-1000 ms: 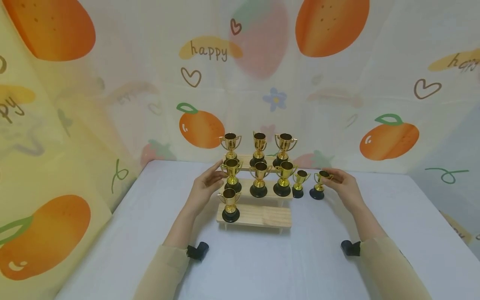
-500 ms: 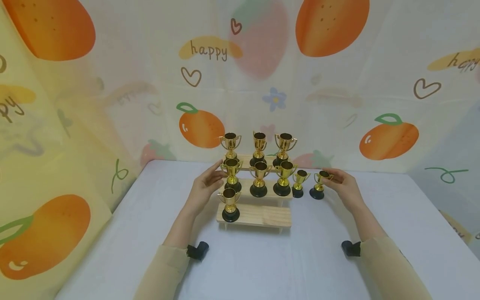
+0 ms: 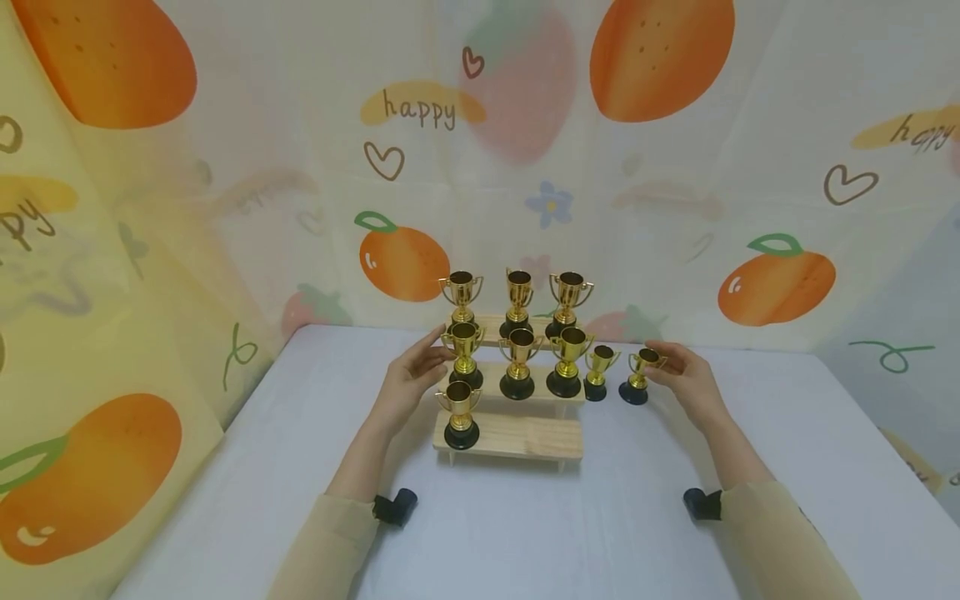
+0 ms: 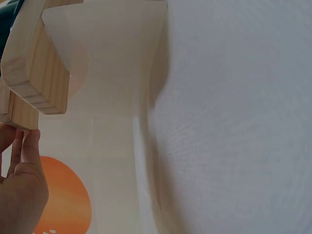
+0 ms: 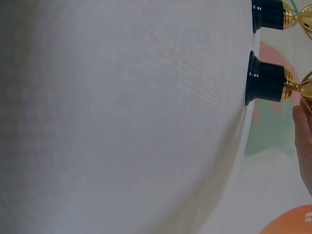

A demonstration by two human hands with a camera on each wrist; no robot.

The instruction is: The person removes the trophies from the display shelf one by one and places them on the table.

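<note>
Past the near shelf (image 3: 528, 433), the left hand (image 3: 408, 375) touches the middle shelf (image 3: 491, 383) at its left end, fingers loosely straight. On the desk (image 3: 495, 533) off that shelf's right end, the right hand (image 3: 690, 379) pinches a trophy (image 3: 638, 381); a light grip should keep it upright. The right wrist view crops its top.

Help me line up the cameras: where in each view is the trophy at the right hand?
Head: the trophy is right of centre, beside the right hand.
Left wrist: not in it.
Right wrist: at the right edge, the lower trophy of two, sideways and cut off.
Shared landmark: the white tablecloth, in all three.
</note>
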